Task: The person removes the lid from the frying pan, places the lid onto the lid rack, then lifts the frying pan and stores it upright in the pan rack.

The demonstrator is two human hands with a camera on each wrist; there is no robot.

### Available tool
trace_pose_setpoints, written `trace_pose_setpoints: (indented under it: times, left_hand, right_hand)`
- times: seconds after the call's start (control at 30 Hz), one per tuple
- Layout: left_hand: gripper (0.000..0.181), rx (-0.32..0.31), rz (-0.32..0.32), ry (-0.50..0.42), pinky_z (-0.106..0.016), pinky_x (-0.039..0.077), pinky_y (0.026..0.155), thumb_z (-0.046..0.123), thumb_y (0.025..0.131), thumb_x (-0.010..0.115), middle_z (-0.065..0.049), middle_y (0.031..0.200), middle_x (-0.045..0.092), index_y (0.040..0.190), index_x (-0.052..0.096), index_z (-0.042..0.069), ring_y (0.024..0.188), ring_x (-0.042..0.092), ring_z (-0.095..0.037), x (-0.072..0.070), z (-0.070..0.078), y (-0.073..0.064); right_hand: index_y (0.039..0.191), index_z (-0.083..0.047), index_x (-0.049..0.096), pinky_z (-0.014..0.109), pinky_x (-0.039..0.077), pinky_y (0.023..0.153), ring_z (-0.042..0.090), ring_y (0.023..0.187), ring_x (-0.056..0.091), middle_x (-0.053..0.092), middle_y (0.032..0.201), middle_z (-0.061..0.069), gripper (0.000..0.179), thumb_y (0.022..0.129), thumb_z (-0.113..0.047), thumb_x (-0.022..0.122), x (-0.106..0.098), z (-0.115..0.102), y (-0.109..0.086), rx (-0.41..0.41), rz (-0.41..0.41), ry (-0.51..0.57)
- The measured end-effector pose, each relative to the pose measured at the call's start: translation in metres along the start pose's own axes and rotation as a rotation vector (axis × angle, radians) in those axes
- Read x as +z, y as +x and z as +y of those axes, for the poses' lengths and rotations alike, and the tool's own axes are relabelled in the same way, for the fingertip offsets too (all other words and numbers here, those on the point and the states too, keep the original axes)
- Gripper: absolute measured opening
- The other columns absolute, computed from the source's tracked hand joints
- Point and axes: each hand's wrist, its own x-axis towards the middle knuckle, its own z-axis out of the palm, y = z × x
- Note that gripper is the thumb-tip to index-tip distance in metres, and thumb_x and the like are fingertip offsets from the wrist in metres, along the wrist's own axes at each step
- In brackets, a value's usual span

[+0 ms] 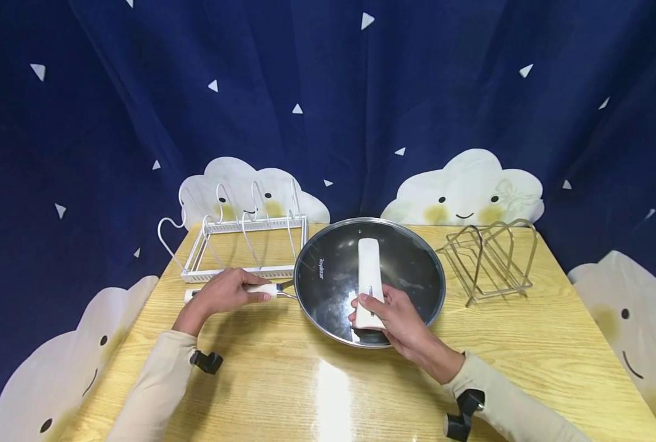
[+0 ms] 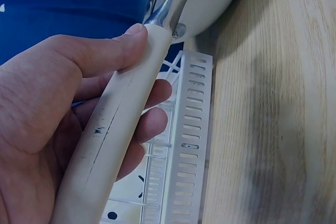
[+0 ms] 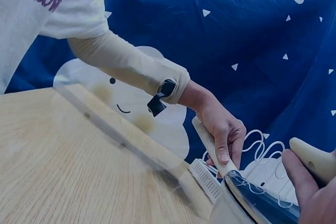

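A frying pan with a pale outer wall (image 2: pixel 218 11) and a glass lid (image 1: pixel 328 294) on top is at the middle of the table. My left hand (image 1: pixel 225 291) grips the pan's cream handle (image 2: pixel 121 124), thumb along its upper side and fingers curled beneath. On the lid stands a long white lid handle (image 1: pixel 369 264). My right hand (image 1: pixel 402 319) holds the near end of this lid handle, thumb on top. The lid's rim sits along the pan's edge. In the right wrist view, only part of the right hand (image 3: pixel 320 203) shows at the lower right corner.
Behind the left hand stands a white rack (image 1: pixel 256 273) with several wire loops. A bronze-coloured wire rack (image 1: pixel 490 291) is right of the pan. Both are on the wooden table (image 1: pixel 283 393). A dark blue curtain (image 1: pixel 328 73) with clouds hangs behind.
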Motion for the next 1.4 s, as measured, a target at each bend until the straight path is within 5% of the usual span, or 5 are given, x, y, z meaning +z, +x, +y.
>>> trace_pose_setpoints:
  times: [1.2, 1.4]
  left_hand:
    - [0.042, 0.005, 0.023, 0.065, -0.037, 0.052, 0.075, 0.042, 0.088, 0.079, 0.0, 0.11, 0.077, 0.12, 0.077, 0.015, 0.08, 0.063, -0.009, 0.0, 0.005, 0.001]
    - [0.041, 0.013, 0.075, 0.008, -0.042, 0.057, 0.087, 0.042, 0.09, 0.077, -0.003, 0.111, 0.077, 0.12, 0.076, 0.015, 0.098, 0.073, -0.019, -0.001, 0.008, 0.001]
  right_hand:
    - [0.13, 0.018, 0.042, 0.037, 0.062, 0.074, 0.021, 0.078, 0.074, 0.072, 0.095, 0.011, 0.038, 0.104, -0.006, 0.056, -0.009, -0.026, -0.004, -0.067, -0.045, -0.033]
    - [0.13, 0.019, 0.042, 0.037, 0.062, 0.074, 0.02, 0.077, 0.074, 0.072, 0.094, 0.01, 0.038, 0.104, -0.005, 0.056, -0.01, -0.035, -0.005, -0.094, -0.066, -0.073]
